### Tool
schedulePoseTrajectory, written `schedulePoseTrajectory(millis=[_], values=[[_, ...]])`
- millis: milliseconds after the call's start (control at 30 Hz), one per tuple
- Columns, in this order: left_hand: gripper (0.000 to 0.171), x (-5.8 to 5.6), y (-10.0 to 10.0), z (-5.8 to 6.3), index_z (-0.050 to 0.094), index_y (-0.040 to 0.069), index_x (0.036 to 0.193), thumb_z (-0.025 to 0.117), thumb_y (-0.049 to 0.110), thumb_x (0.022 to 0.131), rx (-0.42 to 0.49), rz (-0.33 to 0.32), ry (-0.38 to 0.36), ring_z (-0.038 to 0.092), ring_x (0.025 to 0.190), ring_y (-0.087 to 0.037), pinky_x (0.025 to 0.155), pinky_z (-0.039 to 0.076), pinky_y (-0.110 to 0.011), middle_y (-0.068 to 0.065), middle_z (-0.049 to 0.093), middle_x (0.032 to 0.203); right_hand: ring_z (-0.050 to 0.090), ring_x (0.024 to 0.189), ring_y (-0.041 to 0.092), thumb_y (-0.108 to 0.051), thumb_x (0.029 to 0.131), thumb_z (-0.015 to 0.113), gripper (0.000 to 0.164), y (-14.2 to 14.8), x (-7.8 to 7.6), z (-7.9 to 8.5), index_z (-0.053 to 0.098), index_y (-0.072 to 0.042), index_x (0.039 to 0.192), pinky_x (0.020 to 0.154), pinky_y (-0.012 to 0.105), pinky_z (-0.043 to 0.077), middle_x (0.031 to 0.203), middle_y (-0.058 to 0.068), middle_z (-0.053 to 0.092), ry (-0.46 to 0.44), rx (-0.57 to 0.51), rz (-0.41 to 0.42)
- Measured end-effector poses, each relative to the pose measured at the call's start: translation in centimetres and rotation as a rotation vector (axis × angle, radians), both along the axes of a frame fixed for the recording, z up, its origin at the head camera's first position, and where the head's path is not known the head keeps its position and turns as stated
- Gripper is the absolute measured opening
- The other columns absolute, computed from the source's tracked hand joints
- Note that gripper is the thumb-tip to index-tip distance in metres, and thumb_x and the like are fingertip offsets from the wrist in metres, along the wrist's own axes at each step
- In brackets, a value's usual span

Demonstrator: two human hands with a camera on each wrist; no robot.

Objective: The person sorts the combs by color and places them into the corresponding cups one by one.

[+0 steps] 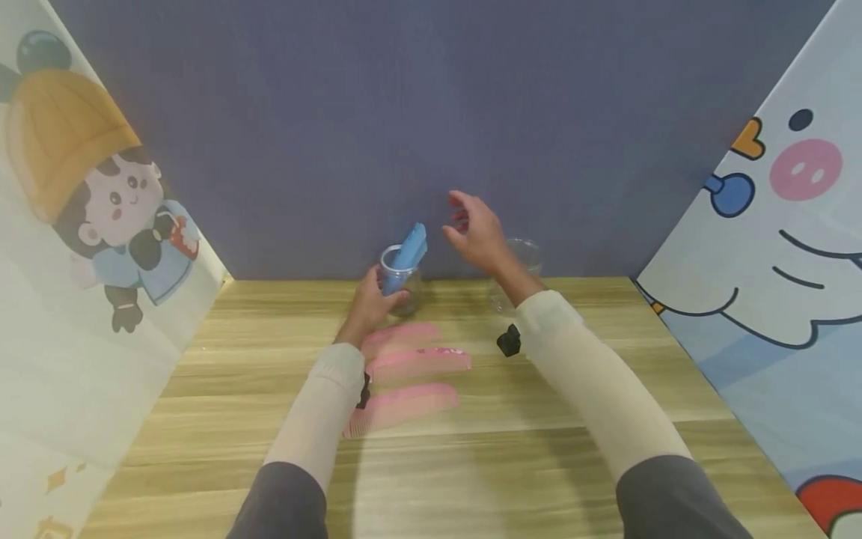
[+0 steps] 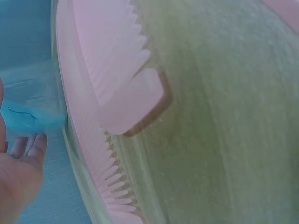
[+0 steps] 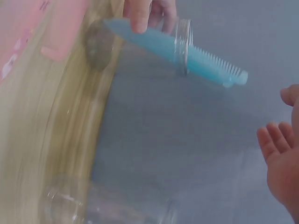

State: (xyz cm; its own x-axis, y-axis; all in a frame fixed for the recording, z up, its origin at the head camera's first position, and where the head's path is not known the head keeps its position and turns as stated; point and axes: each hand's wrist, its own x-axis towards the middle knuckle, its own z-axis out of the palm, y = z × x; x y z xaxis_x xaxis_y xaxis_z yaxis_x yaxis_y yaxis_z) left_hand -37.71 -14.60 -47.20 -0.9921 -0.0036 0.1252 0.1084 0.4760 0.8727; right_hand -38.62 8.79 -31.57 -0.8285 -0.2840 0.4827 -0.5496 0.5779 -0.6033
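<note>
At four o'clock, the right wrist view's edge cuts the right hand point(image 3: 286, 170); at seven, a clear jar point(image 3: 112, 205).

Left jar point(image 1: 414, 293): jutting blue comb point(image 1: 411, 248) blocks my top approach.
Right jar point(image 1: 499, 299): right forearm point(image 1: 584, 363) crosses its front.
Jar gap: I could pass low.

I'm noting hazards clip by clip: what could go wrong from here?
The blue comb or combs lean out of the clear jar, so it might tip if the left hand loosens its grip. The right arm crosses in front of the second jar and could knock it.
</note>
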Motion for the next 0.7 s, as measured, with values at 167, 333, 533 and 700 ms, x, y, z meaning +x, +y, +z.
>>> schedulePoseTrajectory(millis=[167,333,533,700], values=[[0.093,-0.1,-0.1,0.0,0.029,0.005,0.157,0.082,0.035,0.087,-0.016,-0.004,-0.008,0.046,0.142,-0.038,0.118,0.041,-0.052,-0.022,0.045,0.155,0.055,0.127,0.035,-0.012,0.093,0.071,0.064,2.5,0.0,-0.8,0.044,0.000,0.150,0.107,0.048,0.051,0.143,0.019,0.054,-0.004,0.010,-0.084],[0.095,0.0,-0.1,0.3,0.027,0.005,0.158,0.082,0.034,0.086,-0.010,-0.006,-0.017,0.047,0.142,-0.039,0.119,0.041,-0.053,-0.022,0.044,0.156,0.048,0.134,0.037,-0.018,0.091,0.074,0.072,5.5,-0.4,-1.9,0.040,0.000,0.152,0.115,0.050,0.042,0.147,0.022,0.049,-0.016,-0.007,-0.190],[0.095,0.2,-0.1,0.5,0.024,0.006,0.159,0.080,0.032,0.088,0.017,-0.027,-0.035,0.044,0.143,-0.041,0.119,0.039,-0.056,-0.022,0.040,0.158,0.031,0.149,0.039,-0.028,0.088,0.078,0.089,8.7,-0.8,-3.8,0.029,-0.005,0.159,0.124,0.056,0.028,0.161,0.021,0.033,-0.131,-0.036,-0.286],[0.094,0.4,0.0,0.7,0.025,0.007,0.159,0.080,0.034,0.088,0.010,-0.032,-0.045,0.045,0.142,-0.042,0.119,0.039,-0.057,-0.022,0.041,0.157,0.014,0.157,0.041,-0.036,0.087,0.080,0.108,10.9,-1.1,-5.6,0.010,-0.007,0.164,0.128,0.059,0.017,0.170,0.020,0.014,-0.230,-0.014,-0.326]])
